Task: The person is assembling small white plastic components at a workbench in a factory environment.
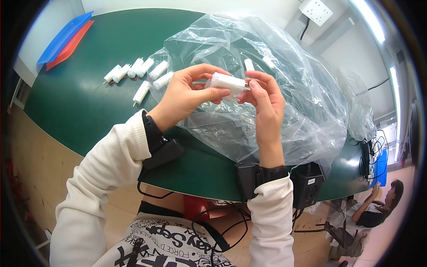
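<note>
In front of my chest, a white wrapped cylinder [227, 82] lies nearly level between both hands, above a clear plastic bag. My left hand [189, 88] is closed around its left end, thumb below and fingers behind. At its right end a thin metal tip sticks out, and my right hand [263, 92] pinches there with thumb and fingers. The clear plastic bag [284, 115] spreads wide under and behind my hands. A loose white cylinder [141, 93] with a thin tip lies left of my left wrist. Several more white cylinders [134, 67] stand in a slanting row behind it.
Two more white pieces [248, 65] show at the bag. Blue [66, 38] and red trays [71, 44] stand at the table's far left. The green table [111, 40] curves around me. A black box with cables [308, 182] hangs at its near edge. Another person [378, 207] sits far right.
</note>
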Action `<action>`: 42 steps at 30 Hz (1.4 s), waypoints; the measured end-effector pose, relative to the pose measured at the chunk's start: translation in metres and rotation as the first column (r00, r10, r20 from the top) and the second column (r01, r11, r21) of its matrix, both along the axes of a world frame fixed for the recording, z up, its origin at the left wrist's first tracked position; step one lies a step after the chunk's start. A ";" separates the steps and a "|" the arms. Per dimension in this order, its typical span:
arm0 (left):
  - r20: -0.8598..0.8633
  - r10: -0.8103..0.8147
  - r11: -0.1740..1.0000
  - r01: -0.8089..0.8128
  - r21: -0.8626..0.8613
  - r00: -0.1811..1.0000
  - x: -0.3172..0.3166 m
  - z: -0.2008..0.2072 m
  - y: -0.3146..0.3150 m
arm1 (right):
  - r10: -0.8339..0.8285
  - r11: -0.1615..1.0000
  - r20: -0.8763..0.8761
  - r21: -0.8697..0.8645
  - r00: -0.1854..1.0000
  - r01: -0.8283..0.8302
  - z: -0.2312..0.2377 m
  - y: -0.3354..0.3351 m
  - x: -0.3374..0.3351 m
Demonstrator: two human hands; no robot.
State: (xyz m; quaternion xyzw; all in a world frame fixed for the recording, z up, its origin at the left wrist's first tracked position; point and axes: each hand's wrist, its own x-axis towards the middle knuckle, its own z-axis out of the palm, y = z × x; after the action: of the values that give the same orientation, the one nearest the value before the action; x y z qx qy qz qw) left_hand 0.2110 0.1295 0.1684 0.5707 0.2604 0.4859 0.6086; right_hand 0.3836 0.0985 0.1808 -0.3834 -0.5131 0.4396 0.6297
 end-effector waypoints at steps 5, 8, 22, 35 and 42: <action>-0.024 0.041 0.999 -0.041 0.018 0.999 -0.001 -0.002 0.001 | -0.019 1.000 0.117 -0.003 0.993 0.020 -0.002 0.001 0.005; -0.001 0.083 0.991 -0.082 0.102 0.997 -0.001 -0.004 0.003 | 0.007 1.000 0.093 -0.027 0.996 -0.004 -0.001 0.001 0.006; -0.264 0.103 0.953 -0.018 0.304 0.959 -0.010 0.008 0.000 | 0.079 0.993 0.157 -0.104 0.984 -0.063 -0.001 0.001 0.019; -0.207 0.065 0.984 -0.029 0.175 0.976 -0.007 0.001 -0.001 | 0.116 0.988 0.092 -0.117 0.989 -0.105 -0.002 0.000 0.020; -0.219 0.097 0.976 -0.050 0.212 0.971 -0.006 0.002 -0.001 | 0.118 0.986 0.042 -0.127 0.992 -0.112 -0.005 0.003 0.020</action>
State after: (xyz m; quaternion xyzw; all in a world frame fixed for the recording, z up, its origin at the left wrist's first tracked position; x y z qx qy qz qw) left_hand 0.2052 0.1287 0.1709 0.6722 0.2981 0.4638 0.4941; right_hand 0.4035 0.1014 0.1757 -0.4022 -0.5216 0.4967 0.5652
